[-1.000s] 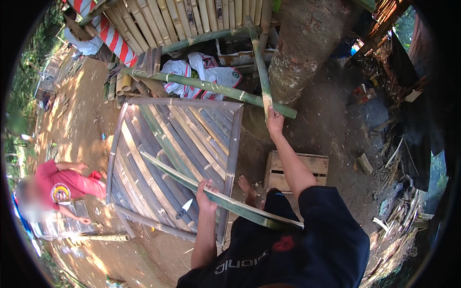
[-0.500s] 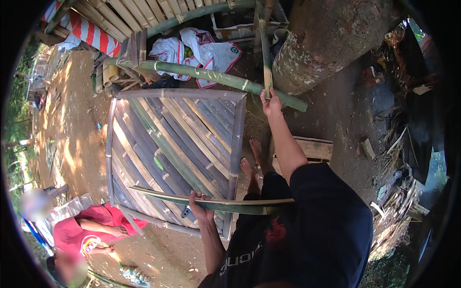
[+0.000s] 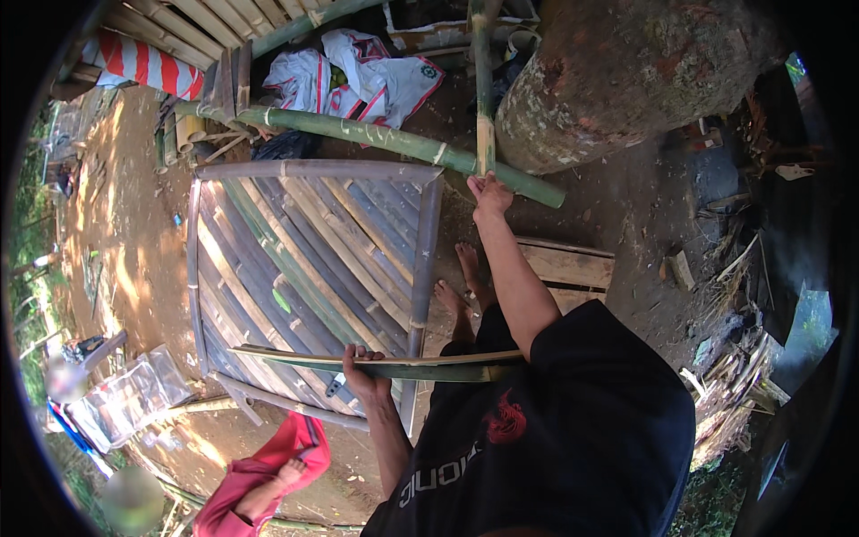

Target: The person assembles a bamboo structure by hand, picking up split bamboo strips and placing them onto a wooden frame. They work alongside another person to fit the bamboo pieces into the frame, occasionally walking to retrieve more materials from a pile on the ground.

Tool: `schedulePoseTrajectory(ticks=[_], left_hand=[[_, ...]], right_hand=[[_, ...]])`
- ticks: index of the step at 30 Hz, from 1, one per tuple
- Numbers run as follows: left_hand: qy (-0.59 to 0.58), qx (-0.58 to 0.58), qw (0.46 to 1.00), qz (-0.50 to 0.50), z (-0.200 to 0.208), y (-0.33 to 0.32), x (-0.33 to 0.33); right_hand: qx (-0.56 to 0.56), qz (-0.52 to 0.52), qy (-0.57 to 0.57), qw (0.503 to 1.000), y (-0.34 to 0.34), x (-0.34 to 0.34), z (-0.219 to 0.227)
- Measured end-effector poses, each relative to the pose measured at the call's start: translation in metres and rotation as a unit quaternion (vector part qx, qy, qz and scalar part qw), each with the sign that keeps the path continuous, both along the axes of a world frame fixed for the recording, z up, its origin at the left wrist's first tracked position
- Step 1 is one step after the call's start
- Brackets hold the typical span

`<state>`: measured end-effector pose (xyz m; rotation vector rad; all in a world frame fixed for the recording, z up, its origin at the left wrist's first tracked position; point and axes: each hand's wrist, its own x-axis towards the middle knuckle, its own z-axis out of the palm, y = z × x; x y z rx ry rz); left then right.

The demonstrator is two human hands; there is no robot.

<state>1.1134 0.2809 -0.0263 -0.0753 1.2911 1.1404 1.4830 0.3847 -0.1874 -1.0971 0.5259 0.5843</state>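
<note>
My left hand (image 3: pixel 365 370) is closed around split green bamboo strips (image 3: pixel 447 369), which lie crosswise in front of my body and reach over the near part of a slatted bamboo tabletop (image 3: pixel 358 242). With my right arm stretched forward, my right hand (image 3: pixel 490 193) grips the near end of an upright-looking bamboo slat (image 3: pixel 485 143). That slat crosses a thick green bamboo pole (image 3: pixel 376 137) close to the pole's right end. A small dark tool (image 3: pixel 336 385) rests on the tabletop beside my left hand; its kind is unclear.
A large tree trunk (image 3: pixel 617 98) rises at the far right. White sacks (image 3: pixel 358 80) lie behind the pole. A low wooden bench (image 3: pixel 564 264) stands right of my feet. Firewood (image 3: pixel 734 394) is piled at the right. At the lower left is a person in red (image 3: pixel 259 474).
The person in red has moved right and nearer, past the tabletop's near-left corner. Both my hands keep their holds, and the right hand's fingers have shifted slightly at the slat's end.
</note>
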Motion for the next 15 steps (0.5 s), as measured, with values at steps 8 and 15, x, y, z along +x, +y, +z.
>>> schedulePoseTrajectory(ticks=[8,15], left_hand=[[-0.02,-0.007,0.999,0.032,-0.004,-0.006,-0.001],[-0.023,0.009,0.999,0.024,0.007,0.0,-0.002]], right_hand=[[-0.007,0.02,-0.029,0.999,-0.001,-0.001,-0.014],[-0.066,0.223,0.009,0.973,-0.029,0.005,0.005]])
